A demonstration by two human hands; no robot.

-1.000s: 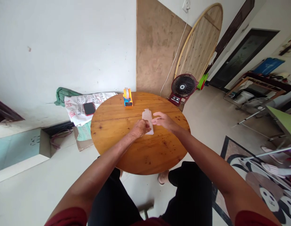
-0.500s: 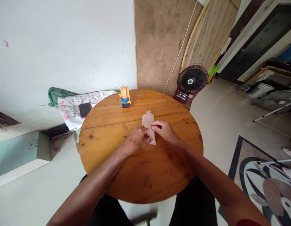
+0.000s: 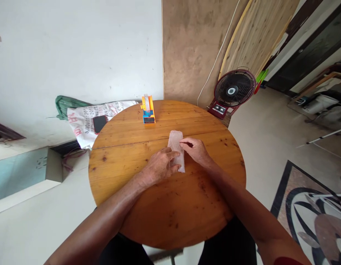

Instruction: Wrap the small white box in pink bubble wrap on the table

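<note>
A flat, oblong packet (image 3: 176, 138) of whitish, pinkish translucent wrapping, which looks like bubble wrap, lies lengthwise away from me on the round wooden table (image 3: 126, 158). My left hand (image 3: 160, 165) rests over its near left side, index finger and thumb stretched apart on the wrapping. Higher up on the right edge, the thumb and index fingertips of my right hand (image 3: 196, 150) meet in a pinch at the wrapping. What lies inside the packet cannot be made out. Beyond it stands an orange and blue tape dispenser (image 3: 148, 109) with a roll of tape.
A dark red fan (image 3: 233, 90) stands behind the table's right side. To the left, a white printed sack (image 3: 82, 127) bears a dark phone-like slab (image 3: 100, 124), with a green bag (image 3: 72, 105) behind. A brown board (image 3: 192, 48) leans against the wall.
The ragged flap at the packet's far end now lies flat, leaving a straighter edge. My left fingers have gone from curled to spread on the packet. The view has shifted slightly.
</note>
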